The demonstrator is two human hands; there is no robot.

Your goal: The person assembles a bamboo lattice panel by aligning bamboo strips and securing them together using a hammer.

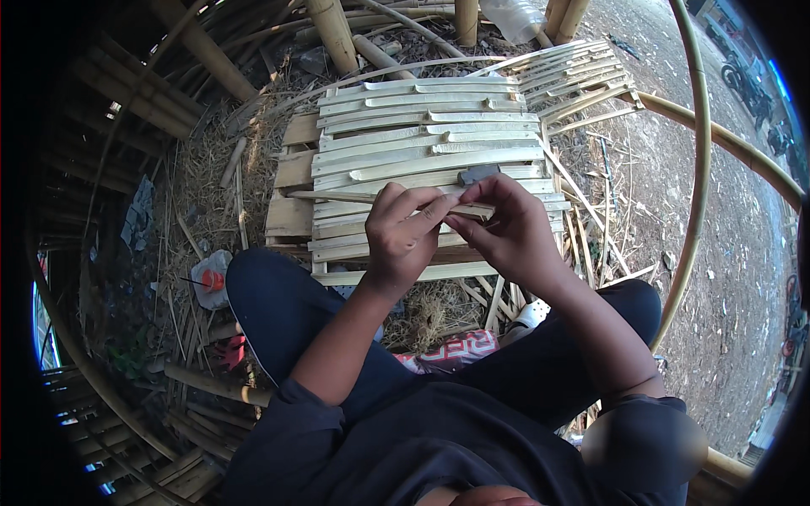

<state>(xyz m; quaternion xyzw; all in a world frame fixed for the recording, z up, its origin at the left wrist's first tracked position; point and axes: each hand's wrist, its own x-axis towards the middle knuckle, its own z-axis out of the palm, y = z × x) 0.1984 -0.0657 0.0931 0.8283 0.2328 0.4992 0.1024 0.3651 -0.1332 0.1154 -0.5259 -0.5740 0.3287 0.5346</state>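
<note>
My left hand is closed around a thin bamboo strip, whose long end points out to the left. Beside it, my right hand has its thumb and fingers pinched together where the strip seems to pass; the fingers partly hide that spot. Under both hands lies a slatted bamboo panel of pale split strips, some with curled shavings on them. A small dark grey block rests on the slats just beyond my right fingers.
Wooden boards lie under the panel's left side. A second slatted piece sits at the far right. Bamboo posts rise at the back, and a curved bamboo pole stands at the right. A red cup is by my left knee.
</note>
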